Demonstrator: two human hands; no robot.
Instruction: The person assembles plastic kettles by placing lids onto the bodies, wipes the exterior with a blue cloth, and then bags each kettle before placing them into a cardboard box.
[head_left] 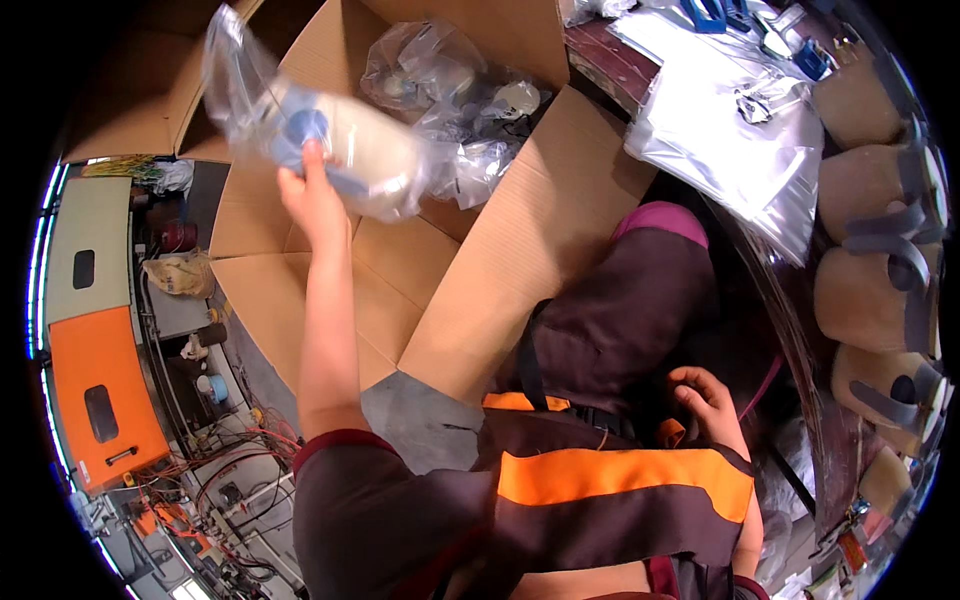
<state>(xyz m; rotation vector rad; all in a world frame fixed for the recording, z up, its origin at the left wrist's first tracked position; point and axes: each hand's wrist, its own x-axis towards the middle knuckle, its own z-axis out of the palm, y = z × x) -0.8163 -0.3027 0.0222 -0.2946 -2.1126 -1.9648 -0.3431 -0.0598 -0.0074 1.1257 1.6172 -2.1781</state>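
I see a grey floor [420,425] below me, with an orange and grey machine [105,385] and tangled wires [235,470] at my left. A bench [620,55] at upper right carries clear bags [735,140]. An open cardboard box [500,240] sits ahead, holding more bagged parts [450,80]. My left hand [312,195] grips a pale, blue-capped item in a clear plastic bag [340,140], raised above the box. My right hand [710,405] rests loosely curled against my apron [620,480], probably empty.

Packing workshop: cardboard box [500,250], bagged parts [470,100], wiring [220,470].
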